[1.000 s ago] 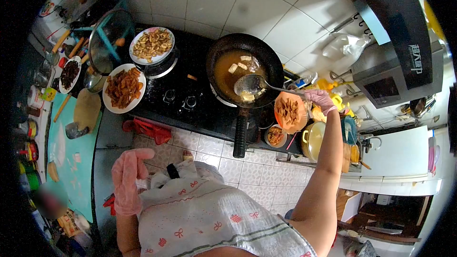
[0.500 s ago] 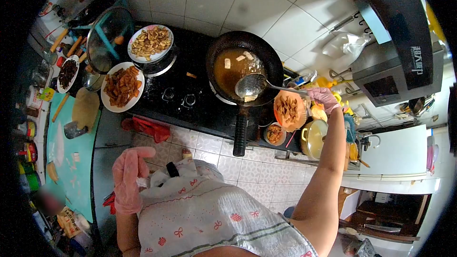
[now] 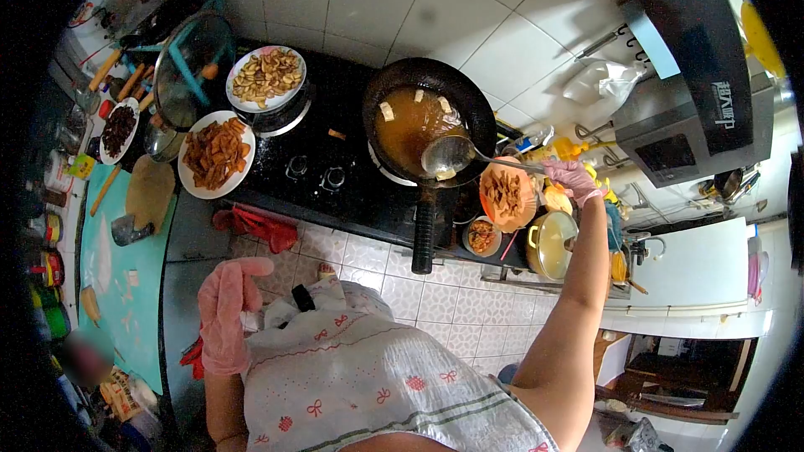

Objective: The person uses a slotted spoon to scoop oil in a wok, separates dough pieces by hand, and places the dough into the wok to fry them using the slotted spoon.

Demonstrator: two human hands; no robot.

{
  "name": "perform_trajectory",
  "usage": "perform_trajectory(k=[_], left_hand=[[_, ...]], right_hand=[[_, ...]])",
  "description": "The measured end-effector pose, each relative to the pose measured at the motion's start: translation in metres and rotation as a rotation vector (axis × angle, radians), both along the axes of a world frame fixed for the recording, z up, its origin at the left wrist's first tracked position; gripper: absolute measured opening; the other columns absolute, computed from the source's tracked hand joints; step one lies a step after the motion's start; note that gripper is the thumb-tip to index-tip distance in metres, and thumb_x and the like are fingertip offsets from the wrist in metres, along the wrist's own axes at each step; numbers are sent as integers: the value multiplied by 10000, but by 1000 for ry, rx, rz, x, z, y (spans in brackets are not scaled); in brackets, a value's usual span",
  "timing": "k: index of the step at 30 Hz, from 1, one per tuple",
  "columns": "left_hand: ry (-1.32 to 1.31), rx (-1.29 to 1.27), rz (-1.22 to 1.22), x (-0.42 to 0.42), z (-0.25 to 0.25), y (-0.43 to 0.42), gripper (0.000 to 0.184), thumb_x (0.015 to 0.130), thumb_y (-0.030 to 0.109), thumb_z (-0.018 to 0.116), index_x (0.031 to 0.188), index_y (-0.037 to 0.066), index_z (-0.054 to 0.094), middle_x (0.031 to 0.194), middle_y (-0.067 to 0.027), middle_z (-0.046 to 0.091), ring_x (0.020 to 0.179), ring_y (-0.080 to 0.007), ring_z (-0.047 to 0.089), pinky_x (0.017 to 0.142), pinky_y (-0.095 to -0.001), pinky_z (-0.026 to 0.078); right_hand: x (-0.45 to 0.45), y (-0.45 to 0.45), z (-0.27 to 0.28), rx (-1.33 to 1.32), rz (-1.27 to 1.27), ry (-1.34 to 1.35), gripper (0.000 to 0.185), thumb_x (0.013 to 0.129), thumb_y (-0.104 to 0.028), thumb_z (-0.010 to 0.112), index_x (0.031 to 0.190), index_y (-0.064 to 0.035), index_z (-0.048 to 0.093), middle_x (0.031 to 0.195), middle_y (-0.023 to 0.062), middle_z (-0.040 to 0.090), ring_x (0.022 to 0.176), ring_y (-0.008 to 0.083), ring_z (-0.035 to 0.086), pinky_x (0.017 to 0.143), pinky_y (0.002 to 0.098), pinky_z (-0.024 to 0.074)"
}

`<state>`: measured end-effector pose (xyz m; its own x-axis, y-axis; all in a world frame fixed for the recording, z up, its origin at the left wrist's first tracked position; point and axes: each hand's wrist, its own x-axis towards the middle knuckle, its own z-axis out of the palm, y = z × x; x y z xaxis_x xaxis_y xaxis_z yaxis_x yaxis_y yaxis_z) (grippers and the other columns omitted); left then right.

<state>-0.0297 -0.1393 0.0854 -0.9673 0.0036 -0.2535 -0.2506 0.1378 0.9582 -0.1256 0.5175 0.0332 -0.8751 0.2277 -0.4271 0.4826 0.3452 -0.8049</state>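
My right hand (image 3: 573, 181), in a pink glove, is closed around the long handle of a ladle (image 3: 446, 156). The ladle's bowl rests low in the black wok (image 3: 479, 88), on the side nearer me. Brown oil (image 3: 409, 134) fills the wok's bottom, and several pale tofu-like pieces (image 3: 386, 111) float in it. One such piece (image 3: 445, 175) lies at the ladle's near edge. My left hand (image 3: 224, 314), gloved in pink too, is held up by my apron (image 3: 360, 368) with its fingers curled in and nothing visible in them. The wok's handle (image 3: 423, 238) points toward me, untouched.
Left on the black stove (image 3: 322, 159) are a plate of sliced mushrooms (image 3: 266, 78) and a plate of brown fried pieces (image 3: 216, 156). Right of the wok stand a lined orange basket (image 3: 507, 191), a small bowl (image 3: 482, 237) and a yellow pot (image 3: 553, 244). A range hood (image 3: 695, 130) hangs at the right.
The pale pieces have drifted apart in the oil, some to the left and some to the right. The ladle's bowl has shifted slightly right and toward me. My left hand stays where it was.
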Motion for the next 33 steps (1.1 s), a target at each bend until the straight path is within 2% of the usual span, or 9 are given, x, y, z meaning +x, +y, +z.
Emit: perform_trajectory(k=[5, 12, 21, 24, 27, 33], left_hand=[[86, -55, -43, 0, 1, -2, 434, 1046, 333, 352, 977, 51, 675, 689, 15, 437, 612, -84, 381, 581, -261, 322], [49, -54, -26, 3, -4, -9, 443, 1046, 344, 338, 985, 65, 677, 677, 19, 414, 610, -94, 362, 592, -269, 318], [60, -24, -29, 6, -6, -20, 428, 1043, 341, 348, 992, 74, 679, 673, 32, 415, 601, -93, 369, 575, -271, 310], [156, -73, -54, 5, -8, -20, 416, 1046, 323, 355, 978, 73, 681, 658, 31, 405, 591, -93, 365, 566, -269, 301], [179, 56, -14, 4, -13, -20, 380, 1042, 303, 420, 1016, 37, 691, 652, 65, 424, 576, -38, 347, 526, -222, 264], [152, 62, -32, 1, -9, -20, 389, 1044, 294, 400, 1007, 39, 691, 666, 59, 422, 585, -42, 350, 530, -224, 268]], right_hand=[[1, -10, -17, 72, 35, 56, 367, 800, -165, 808, 1093, 29, 704, 1011, 63, 699, 906, 129, 621, 831, 263, 489], [6, -44, -27, -11, 29, 184, 320, 823, -163, 787, 1083, 9, 713, 1032, 52, 699, 877, 125, 629, 812, 269, 490], [24, -32, -52, 55, -24, 225, 352, 874, -206, 744, 1143, 14, 689, 925, -5, 698, 770, 70, 589, 706, 226, 463], [35, -41, -40, 88, -57, 186, 348, 834, -210, 786, 1105, -4, 713, 861, -35, 668, 720, 65, 532, 669, 238, 440], [45, -41, -48, 49, -100, 222, 344, 841, -215, 779, 1103, -2, 713, 900, -31, 685, 741, 63, 543, 689, 237, 447], [66, -70, -26, 59, -77, 260, 328, 857, -197, 759, 1109, 7, 708, 969, -17, 704, 827, 56, 571, 743, 231, 454]])
